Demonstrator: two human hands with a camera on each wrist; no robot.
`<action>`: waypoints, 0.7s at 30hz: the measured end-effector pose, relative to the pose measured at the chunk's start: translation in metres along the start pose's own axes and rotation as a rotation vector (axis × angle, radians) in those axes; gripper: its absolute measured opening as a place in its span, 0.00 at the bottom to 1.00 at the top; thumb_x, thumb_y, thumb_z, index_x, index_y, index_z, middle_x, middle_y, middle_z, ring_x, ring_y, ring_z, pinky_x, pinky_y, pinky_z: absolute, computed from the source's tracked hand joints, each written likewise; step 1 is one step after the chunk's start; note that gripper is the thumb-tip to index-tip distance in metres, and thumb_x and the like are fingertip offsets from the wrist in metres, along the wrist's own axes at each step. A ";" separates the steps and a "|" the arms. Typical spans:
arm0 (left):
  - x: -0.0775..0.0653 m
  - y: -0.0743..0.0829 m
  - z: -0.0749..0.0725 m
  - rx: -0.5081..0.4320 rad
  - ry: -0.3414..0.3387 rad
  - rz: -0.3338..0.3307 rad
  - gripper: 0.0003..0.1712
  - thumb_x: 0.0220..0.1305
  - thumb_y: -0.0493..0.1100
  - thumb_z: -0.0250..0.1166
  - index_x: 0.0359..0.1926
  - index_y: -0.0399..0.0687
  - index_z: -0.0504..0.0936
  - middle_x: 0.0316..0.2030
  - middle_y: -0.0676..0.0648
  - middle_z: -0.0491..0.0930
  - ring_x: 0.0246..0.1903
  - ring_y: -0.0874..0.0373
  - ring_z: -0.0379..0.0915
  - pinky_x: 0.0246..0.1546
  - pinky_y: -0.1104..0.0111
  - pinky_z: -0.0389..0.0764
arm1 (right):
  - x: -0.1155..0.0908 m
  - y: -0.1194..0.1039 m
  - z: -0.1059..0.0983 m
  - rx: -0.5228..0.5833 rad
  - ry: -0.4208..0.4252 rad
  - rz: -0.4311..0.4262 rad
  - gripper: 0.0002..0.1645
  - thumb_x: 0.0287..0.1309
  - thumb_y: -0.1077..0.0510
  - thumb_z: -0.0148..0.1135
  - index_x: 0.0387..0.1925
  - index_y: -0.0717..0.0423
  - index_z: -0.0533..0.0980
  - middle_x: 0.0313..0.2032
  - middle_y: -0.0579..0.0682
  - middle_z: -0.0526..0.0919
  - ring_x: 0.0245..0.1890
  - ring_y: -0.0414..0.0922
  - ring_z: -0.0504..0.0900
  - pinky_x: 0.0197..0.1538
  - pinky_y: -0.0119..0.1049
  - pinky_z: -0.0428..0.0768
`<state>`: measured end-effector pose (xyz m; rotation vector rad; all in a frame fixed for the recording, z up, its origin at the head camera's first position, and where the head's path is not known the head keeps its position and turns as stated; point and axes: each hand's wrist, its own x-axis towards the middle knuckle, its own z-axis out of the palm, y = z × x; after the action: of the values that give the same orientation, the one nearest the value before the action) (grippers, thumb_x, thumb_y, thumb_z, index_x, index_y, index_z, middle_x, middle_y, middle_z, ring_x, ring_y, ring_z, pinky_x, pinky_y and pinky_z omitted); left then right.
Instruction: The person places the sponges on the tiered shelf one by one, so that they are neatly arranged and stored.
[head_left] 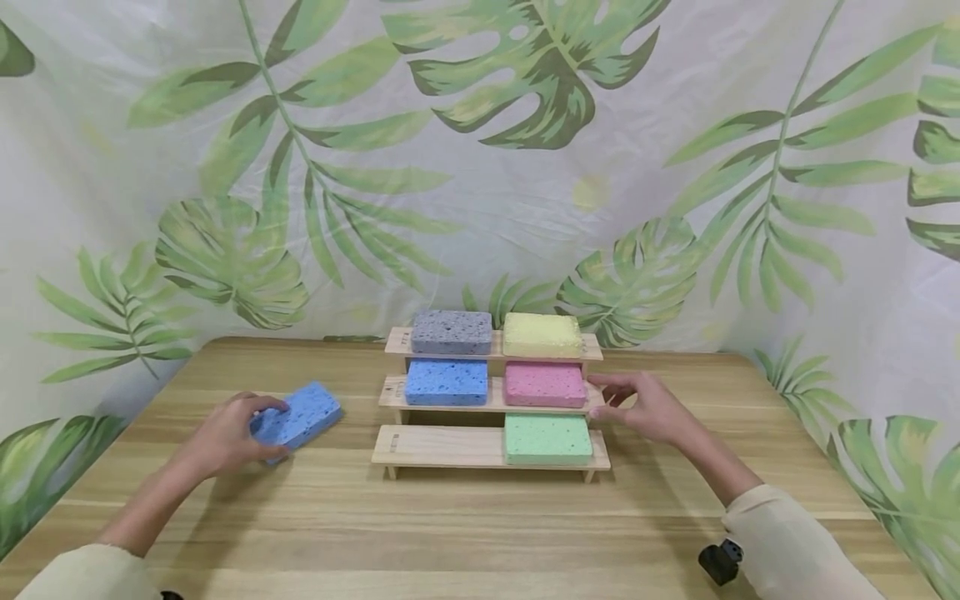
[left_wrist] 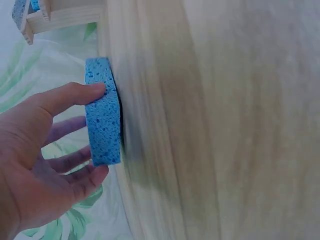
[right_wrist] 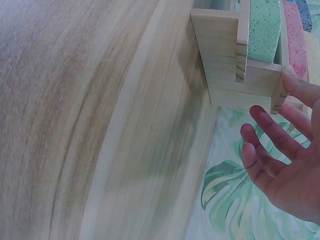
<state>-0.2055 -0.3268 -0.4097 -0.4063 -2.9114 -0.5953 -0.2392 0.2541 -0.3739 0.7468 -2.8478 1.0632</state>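
Note:
On the left of the table, my left hand (head_left: 234, 435) grips a loose blue sponge (head_left: 303, 417), thumb on one side and fingers on the other. In the left wrist view this blue sponge (left_wrist: 103, 120) stands on its edge or is seen edge-on, close to the wood. A three-tier wooden rack (head_left: 450, 446) stands mid-table. My right hand (head_left: 643, 407) pinches the right end of its middle tier with thumb and forefinger; in the right wrist view the other fingers (right_wrist: 277, 132) are curled loosely off the rack.
The rack's top tier bears a grey sponge (head_left: 452, 332) and a yellow sponge (head_left: 542, 335). On the middle tier sit another blue sponge (head_left: 446, 382) and a pink sponge (head_left: 545, 385). A green sponge (head_left: 547, 439) lies on the bottom tier's right half. Behind the table (head_left: 420, 533) hangs a leaf-patterned cloth (head_left: 510, 208).

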 end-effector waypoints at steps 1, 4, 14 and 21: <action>0.000 0.002 -0.001 -0.010 0.003 0.012 0.37 0.42 0.46 0.87 0.51 0.31 0.84 0.51 0.22 0.79 0.51 0.22 0.76 0.46 0.35 0.79 | 0.000 0.000 0.000 0.000 0.000 0.002 0.31 0.60 0.58 0.75 0.62 0.68 0.79 0.40 0.55 0.88 0.39 0.47 0.84 0.45 0.43 0.83; -0.001 0.009 -0.004 -0.053 0.011 0.055 0.34 0.42 0.42 0.86 0.51 0.33 0.85 0.52 0.24 0.79 0.51 0.23 0.76 0.45 0.37 0.80 | 0.000 0.000 0.000 0.002 0.003 0.009 0.31 0.60 0.58 0.75 0.62 0.68 0.79 0.39 0.55 0.88 0.39 0.47 0.84 0.45 0.43 0.83; -0.007 0.045 -0.029 -0.155 -0.013 0.243 0.30 0.41 0.41 0.86 0.50 0.48 0.88 0.52 0.41 0.83 0.44 0.54 0.78 0.39 0.63 0.82 | 0.001 0.000 -0.001 -0.007 0.007 -0.004 0.30 0.60 0.59 0.75 0.61 0.68 0.79 0.38 0.54 0.88 0.38 0.46 0.84 0.43 0.40 0.83; -0.010 0.071 -0.028 -0.210 -0.078 0.386 0.30 0.43 0.43 0.86 0.51 0.54 0.87 0.51 0.47 0.82 0.47 0.60 0.77 0.41 0.67 0.82 | 0.000 -0.001 0.000 -0.007 0.007 0.001 0.30 0.60 0.59 0.75 0.61 0.68 0.79 0.39 0.55 0.88 0.39 0.47 0.85 0.44 0.43 0.83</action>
<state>-0.1733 -0.2775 -0.3598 -1.0079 -2.7328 -0.8351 -0.2388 0.2542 -0.3733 0.7393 -2.8449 1.0540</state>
